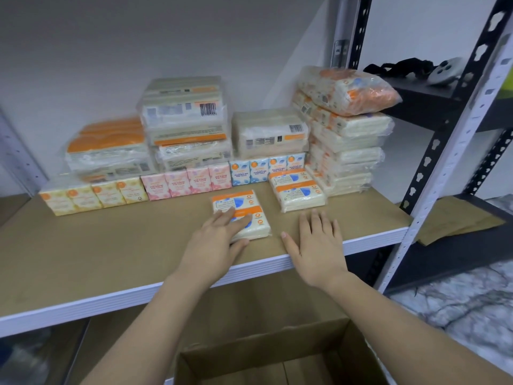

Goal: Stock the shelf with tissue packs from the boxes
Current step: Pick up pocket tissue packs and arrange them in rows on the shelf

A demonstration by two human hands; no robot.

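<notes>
Left hand (215,237) laid flat on a tissue pack (244,213), fingers straight over its orange-and-blue top, thumb against its near edge; grip released, pressing not clasping. Pack lying flat on the brown shelf (111,245), near the front lip, at 12 o'clock from the wrist. Right hand (316,245) spread palm-down on the bare shelf board just beside the pack at its 3 o'clock, fingers straight, grip released, holding nothing. A second flat pack (299,191) at 12 o'clock from the right hand, apart from the fingertips. Behind, along the back: a row of small yellow, pink and blue packs (177,184), wrapped bundles stacked above, and a tall stack of bundles (344,151) at 1 o'clock. Open cardboard box (277,362) below the shelf at 6 o'clock, between the forearms.
</notes>
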